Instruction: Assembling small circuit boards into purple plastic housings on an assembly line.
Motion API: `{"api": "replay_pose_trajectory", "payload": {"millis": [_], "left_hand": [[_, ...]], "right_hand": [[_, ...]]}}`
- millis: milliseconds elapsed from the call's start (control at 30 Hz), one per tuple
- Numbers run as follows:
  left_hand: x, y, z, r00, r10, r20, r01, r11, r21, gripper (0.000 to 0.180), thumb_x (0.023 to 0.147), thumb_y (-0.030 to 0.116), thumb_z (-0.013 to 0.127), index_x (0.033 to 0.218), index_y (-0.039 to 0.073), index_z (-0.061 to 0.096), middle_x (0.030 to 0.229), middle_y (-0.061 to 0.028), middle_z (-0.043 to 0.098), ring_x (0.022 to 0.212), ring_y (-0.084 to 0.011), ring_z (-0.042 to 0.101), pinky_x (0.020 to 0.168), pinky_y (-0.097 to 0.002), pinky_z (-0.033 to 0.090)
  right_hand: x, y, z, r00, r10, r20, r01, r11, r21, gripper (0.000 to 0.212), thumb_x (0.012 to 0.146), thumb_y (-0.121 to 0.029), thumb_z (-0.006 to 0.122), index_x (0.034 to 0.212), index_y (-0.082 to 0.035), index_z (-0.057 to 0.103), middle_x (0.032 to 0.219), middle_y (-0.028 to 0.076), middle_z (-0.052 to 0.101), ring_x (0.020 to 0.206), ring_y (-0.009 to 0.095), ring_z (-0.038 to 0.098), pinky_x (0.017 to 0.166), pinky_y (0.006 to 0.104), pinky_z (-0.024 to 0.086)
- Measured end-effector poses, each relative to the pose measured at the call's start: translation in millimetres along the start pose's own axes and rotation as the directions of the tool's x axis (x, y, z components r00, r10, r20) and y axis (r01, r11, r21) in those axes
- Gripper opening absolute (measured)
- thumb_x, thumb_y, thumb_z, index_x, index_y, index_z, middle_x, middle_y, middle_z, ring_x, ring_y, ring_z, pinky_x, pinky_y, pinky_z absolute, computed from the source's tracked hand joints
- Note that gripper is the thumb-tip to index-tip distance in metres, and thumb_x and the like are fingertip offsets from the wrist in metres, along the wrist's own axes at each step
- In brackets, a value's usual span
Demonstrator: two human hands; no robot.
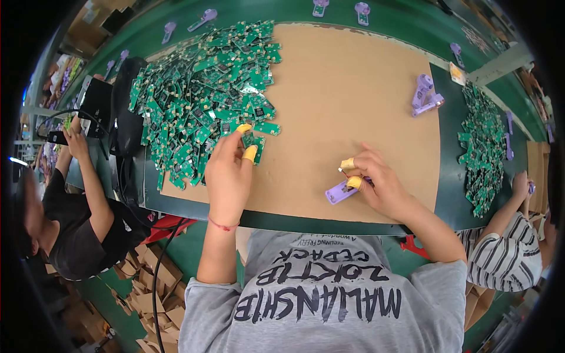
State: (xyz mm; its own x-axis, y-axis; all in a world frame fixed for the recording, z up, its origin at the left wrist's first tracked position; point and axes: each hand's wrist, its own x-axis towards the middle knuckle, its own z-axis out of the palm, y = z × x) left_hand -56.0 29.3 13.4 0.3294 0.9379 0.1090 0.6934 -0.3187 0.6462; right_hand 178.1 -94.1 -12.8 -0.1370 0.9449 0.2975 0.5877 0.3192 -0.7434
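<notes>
My left hand (228, 170) is at the right edge of a big heap of green circuit boards (194, 100). Its thumb and index finger, both in yellow finger cots, are spread apart beside a loose circuit board (259, 147). A pale purple plastic housing (339, 193), long and narrow with an open hollow, lies tilted low over the cardboard in my right hand (376, 182). The right thumb and index finger also wear yellow cots; a small white connector (341, 170) shows by the index tip. My palm hides the housing's far end.
A brown cardboard sheet (353, 88) covers the green table. Purple housings (425, 97) lie at its right side, with a second heap of circuit boards (485, 147) beyond. More purple housings (362, 13) sit along the far side. People work at left (76, 217) and right (506, 253).
</notes>
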Motion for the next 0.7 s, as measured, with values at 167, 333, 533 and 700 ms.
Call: {"api": "replay_pose_trajectory", "payload": {"millis": [167,333,533,700], "left_hand": [[-6,16,13,0.983,-0.027,0.181,0.171,0.485,-0.858,0.033,0.079,-0.002,0.056,0.111,0.003,0.049,0.096,-0.0016,0.055,0.077,-0.0111,0.056,0.075,-0.0236,0.045],[-14,40,32,0.963,-0.001,0.269,0.266,0.14,-0.954,0.04,0.08,-0.001,0.055,0.118,0.005,0.046,0.108,-0.0038,0.05,0.092,-0.0115,0.05,0.08,-0.0264,0.041],[-30,53,49,0.88,0.169,0.444,0.412,0.196,-0.89,0.035,0.086,0.002,0.048,0.121,0.003,0.048,0.097,-0.0033,0.05,0.083,-0.0113,0.053,0.071,-0.0237,0.043],[-23,47,45,0.877,0.445,0.179,-0.252,0.745,-0.617,0.033,0.083,-0.002,0.048,0.116,-0.002,0.048,0.091,-0.0095,0.055,0.083,-0.0177,0.056,0.073,-0.0263,0.045]], "right_hand": [[4,-11,-8,0.984,0.178,-0.012,-0.178,0.984,-0.001,0.025,0.079,0.001,0.054,0.103,-0.005,0.051,0.088,0.007,0.062,0.082,0.023,0.058,0.099,0.0444,0.029],[17,-29,-12,0.959,0.271,0.087,-0.282,0.945,0.164,0.016,0.083,0.0,0.05,0.099,-0.002,0.053,0.084,0.006,0.058,0.074,0.015,0.056,0.076,0.0301,0.041],[23,-42,-11,0.946,0.324,0.014,-0.299,0.854,0.427,0.012,0.086,-0.008,0.049,0.092,-0.001,0.056,0.079,0.006,0.054,0.067,0.011,0.053,0.058,0.0244,0.043],[23,-41,-14,0.948,0.315,0.035,-0.292,0.824,0.486,0.013,0.087,-0.009,0.047,0.09,0.0,0.055,0.075,0.006,0.054,0.064,0.011,0.053,0.057,0.0238,0.042]]}}
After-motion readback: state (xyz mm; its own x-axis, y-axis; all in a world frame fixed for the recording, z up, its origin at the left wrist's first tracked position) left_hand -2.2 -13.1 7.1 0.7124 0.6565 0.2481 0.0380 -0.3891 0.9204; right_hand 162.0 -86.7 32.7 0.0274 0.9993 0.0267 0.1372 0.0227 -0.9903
